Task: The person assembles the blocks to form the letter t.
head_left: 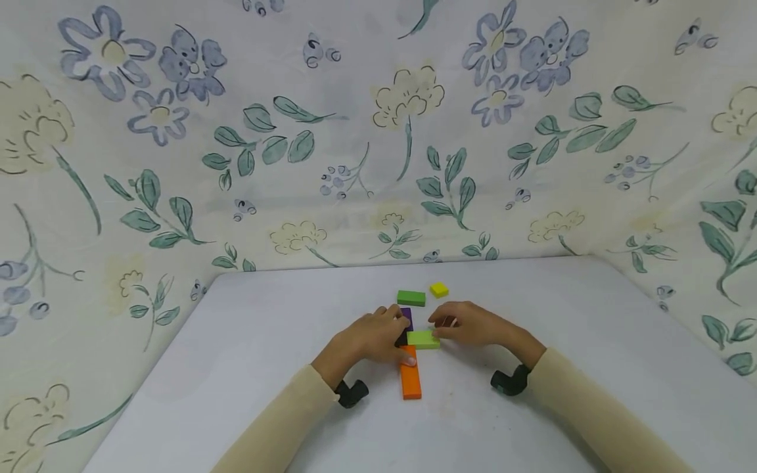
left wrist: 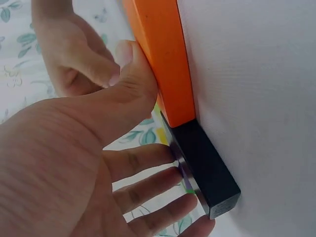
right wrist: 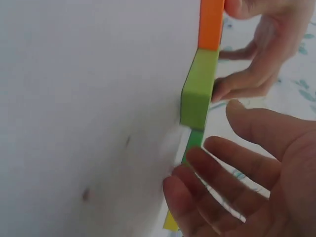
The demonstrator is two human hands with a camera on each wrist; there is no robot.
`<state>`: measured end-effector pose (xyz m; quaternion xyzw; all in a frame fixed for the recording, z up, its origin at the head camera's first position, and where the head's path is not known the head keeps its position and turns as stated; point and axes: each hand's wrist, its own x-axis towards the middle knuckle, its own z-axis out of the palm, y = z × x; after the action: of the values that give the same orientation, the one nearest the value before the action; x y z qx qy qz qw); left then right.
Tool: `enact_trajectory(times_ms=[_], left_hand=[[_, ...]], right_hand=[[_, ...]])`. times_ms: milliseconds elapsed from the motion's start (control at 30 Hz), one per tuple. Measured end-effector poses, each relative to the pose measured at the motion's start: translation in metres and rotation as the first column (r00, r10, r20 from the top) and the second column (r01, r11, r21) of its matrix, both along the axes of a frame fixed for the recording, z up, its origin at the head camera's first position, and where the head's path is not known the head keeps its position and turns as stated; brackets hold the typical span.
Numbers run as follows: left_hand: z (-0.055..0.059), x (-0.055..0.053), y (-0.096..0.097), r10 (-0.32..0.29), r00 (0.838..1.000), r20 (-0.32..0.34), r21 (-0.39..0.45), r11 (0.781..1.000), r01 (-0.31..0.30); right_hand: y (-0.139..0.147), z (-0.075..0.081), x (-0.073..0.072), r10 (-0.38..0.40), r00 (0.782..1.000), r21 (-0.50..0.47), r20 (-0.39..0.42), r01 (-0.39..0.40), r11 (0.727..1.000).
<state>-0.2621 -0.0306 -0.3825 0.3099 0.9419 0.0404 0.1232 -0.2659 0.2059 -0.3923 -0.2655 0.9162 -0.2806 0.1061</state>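
My left hand (head_left: 375, 334) reaches over a short arrangement of blocks. Its thumb touches the orange block (head_left: 411, 382), and the fingertips rest against the black block (left wrist: 205, 165), which the hand mostly covers in the head view. A light green block (head_left: 426, 340) lies crosswise beside them, touching the end of the orange one in the right wrist view. The purple block (head_left: 407, 316) extends behind, partly hidden by the left fingers. My right hand (head_left: 473, 323) hovers at the right end of the light green block, fingers loosely bent, with nothing gripped.
A darker green block (head_left: 411, 298) lies past the purple one, and a small yellow block (head_left: 439, 290) sits to its right. The white table (head_left: 266, 302) meets a flower-patterned cloth (head_left: 355, 197) at its back and sides.
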Motion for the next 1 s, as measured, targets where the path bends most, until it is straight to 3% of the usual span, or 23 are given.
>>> enact_trajectory(times_ms=[167, 333, 467, 700, 800, 1000], left_hand=[[-0.003, -0.002, 0.001, 0.016, 1.0, 0.016, -0.01, 1.0, -0.016], [-0.005, -0.005, 0.001, 0.021, 0.999, 0.039, -0.005, 1.0, -0.021], [-0.006, -0.006, 0.001, 0.026, 0.998, 0.05, -0.004, 1.0, -0.026], [-0.007, -0.007, -0.003, 0.026, 0.998, 0.051, 0.018, 0.999, -0.027], [-0.008, -0.007, -0.003, 0.017, 0.999, 0.051, 0.033, 0.999, -0.018], [-0.006, -0.007, -0.002, 0.018, 0.998, 0.057, 0.041, 0.999, -0.02]], right_hand=[[0.007, 0.003, -0.014, -0.118, 0.991, 0.002, -0.068, 0.119, 0.993], [0.012, -0.002, -0.034, -0.293, 0.952, -0.007, -0.09, 0.294, 0.956], [0.014, -0.006, -0.05, -0.375, 0.923, -0.012, -0.083, 0.376, 0.927], [0.009, -0.015, -0.073, -0.428, 0.904, 0.053, 0.0, 0.428, 0.902], [0.006, -0.016, -0.075, -0.452, 0.891, 0.057, 0.028, 0.45, 0.891], [0.0, -0.011, -0.075, -0.444, 0.896, 0.059, 0.009, 0.443, 0.894]])
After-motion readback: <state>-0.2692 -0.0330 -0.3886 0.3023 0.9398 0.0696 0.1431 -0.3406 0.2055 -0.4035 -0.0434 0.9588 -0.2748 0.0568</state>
